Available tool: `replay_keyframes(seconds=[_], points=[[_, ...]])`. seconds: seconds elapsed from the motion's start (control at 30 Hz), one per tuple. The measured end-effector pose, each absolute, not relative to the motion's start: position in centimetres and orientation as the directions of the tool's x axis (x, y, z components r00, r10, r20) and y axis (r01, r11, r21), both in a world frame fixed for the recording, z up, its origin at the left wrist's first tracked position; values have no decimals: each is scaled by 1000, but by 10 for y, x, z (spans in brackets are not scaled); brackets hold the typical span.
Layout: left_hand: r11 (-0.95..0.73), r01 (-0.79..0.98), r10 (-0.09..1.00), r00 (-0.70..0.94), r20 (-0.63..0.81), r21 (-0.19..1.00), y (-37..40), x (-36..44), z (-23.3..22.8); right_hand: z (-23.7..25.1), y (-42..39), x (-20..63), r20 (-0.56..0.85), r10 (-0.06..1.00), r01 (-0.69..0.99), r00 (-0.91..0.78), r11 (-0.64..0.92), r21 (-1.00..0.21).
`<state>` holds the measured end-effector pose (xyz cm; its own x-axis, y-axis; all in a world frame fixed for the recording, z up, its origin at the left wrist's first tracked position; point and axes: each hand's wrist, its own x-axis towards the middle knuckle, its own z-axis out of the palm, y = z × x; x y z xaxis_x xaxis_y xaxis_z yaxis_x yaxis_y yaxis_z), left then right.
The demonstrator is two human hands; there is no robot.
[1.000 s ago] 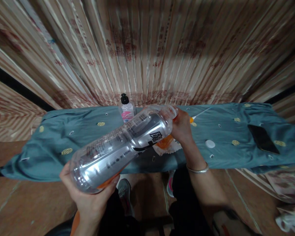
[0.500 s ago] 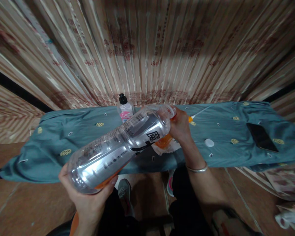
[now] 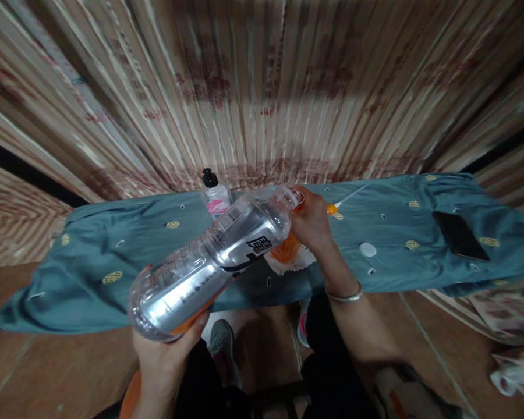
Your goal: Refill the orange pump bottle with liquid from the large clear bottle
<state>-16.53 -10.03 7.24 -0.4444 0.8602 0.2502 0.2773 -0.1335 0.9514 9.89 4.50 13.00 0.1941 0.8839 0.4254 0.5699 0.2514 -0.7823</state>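
Note:
My left hand (image 3: 163,358) is closed round the base of a large clear plastic bottle (image 3: 213,256) with black lettering on its label. The bottle tilts, its uncapped mouth pointing right. At that mouth, my right hand (image 3: 313,220) wraps the upper part of an orange see-through bottle (image 3: 286,250). The two bottle openings meet or nearly meet; exact contact is hard to make out. Beneath the orange bottle lies a crumpled white tissue (image 3: 303,261). Just beyond my right hand rests an orange spray nozzle (image 3: 332,208) with a thin pale tube.
A patterned green cloth (image 3: 240,294) covers the narrow table. Behind the large bottle stands a clear bottle with a black cap (image 3: 210,179) and pink label. To the right lie a white round cap (image 3: 367,249) and a black phone (image 3: 460,235). A curtain (image 3: 244,116) hangs behind.
Both hands and the large bottle have shifted slightly in view, the bottle's base to the right and its mouth to the left. Both grips stay the same.

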Motion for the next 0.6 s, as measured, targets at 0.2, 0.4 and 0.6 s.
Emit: replay_keyframes(seconds=[0.2, 0.4, 0.6], points=[[-127, 268, 872, -429, 237, 955, -101, -172, 74, 132, 44, 98, 426, 884, 588, 193, 244, -771], [-166, 355, 830, -454, 325, 920, -102, -168, 85, 132, 42, 97, 425, 883, 594, 199, 236, -769], [-222, 376, 803, -453, 388, 900, -103, -155, 95, 129, 43, 98, 433, 883, 598, 183, 250, -761]])
